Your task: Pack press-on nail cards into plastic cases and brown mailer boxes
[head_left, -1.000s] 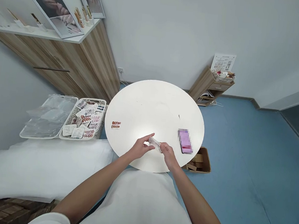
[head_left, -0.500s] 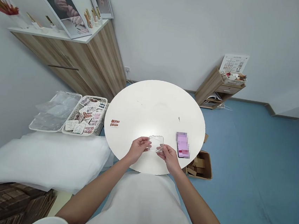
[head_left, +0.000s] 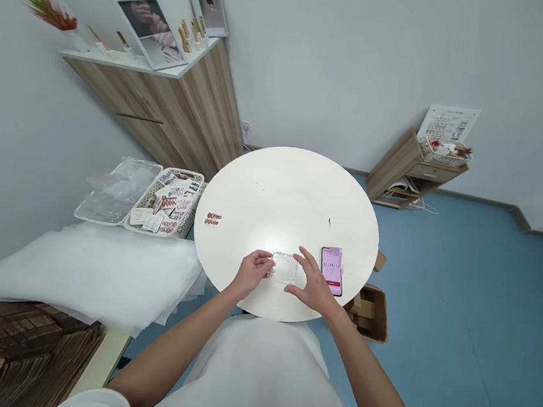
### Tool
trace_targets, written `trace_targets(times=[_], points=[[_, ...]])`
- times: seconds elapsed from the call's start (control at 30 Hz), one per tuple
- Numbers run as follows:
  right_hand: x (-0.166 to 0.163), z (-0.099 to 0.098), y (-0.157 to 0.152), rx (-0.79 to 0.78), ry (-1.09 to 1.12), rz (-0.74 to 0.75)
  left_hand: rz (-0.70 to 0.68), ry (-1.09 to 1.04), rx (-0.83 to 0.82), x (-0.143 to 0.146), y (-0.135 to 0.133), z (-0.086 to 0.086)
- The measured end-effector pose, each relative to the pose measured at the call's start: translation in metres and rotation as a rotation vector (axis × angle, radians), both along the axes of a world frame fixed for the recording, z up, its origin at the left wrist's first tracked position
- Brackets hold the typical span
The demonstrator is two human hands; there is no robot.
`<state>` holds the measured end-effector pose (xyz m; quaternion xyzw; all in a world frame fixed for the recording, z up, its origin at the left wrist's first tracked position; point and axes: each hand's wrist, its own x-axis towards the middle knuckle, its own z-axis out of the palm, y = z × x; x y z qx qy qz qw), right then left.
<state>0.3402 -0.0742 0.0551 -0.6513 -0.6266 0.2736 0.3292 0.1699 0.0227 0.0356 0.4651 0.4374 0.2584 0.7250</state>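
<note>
Two bare hands meet over the near part of a round white table (head_left: 272, 197). The left hand (head_left: 249, 273) pinches the left edge of a clear plastic case (head_left: 284, 269) between thumb and fingers. The right hand (head_left: 315, 287) is open, thumb and fingers spread apart around the case's right edge; whether a fingertip touches it cannot be told. The case is between the hands, low over the table, its outline faint against the white top.

Just beside the right hand lies a smartphone (head_left: 331, 272), its pink screen lit and reading 01:09:12. Toward the table's left edge, well apart from the hands, a card of reddish-brown press-on nails (head_left: 213, 219) lies flat, the nails in two rows. A small dark piece (head_left: 330, 222) lies beyond the phone.

Left of the table, a white perforated basket (head_left: 187, 224) is heaped with more nail cards (head_left: 170, 203), next to a white tray (head_left: 98, 219) of clear plastic bags (head_left: 119, 189). White sheets (head_left: 87, 269) spread in front of them. Below the table's right side, an open carton (head_left: 382, 313) holds smaller cardboard boxes (head_left: 366, 308).
</note>
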Motion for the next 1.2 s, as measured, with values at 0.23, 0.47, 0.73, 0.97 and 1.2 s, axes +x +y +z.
trace_targets(times=[0.23,0.47,0.73,0.97,1.2], points=[[-0.002,-0.008,0.003,0.002,-0.042,0.099,-0.011,-0.011,0.032,-0.004,0.001,-0.002],[-0.002,-0.001,0.006,-0.023,-0.027,0.076,-0.094,-0.037,0.067,-0.002,0.008,0.002],[-0.001,-0.003,0.009,-0.067,-0.070,0.100,-0.108,-0.001,0.092,-0.001,0.010,-0.004],[0.000,0.000,0.016,-0.008,-0.019,0.082,-0.297,0.185,0.395,-0.019,0.019,0.010],[0.011,0.004,0.019,-0.012,0.025,0.108,-0.431,0.242,0.575,-0.016,0.028,0.025]])
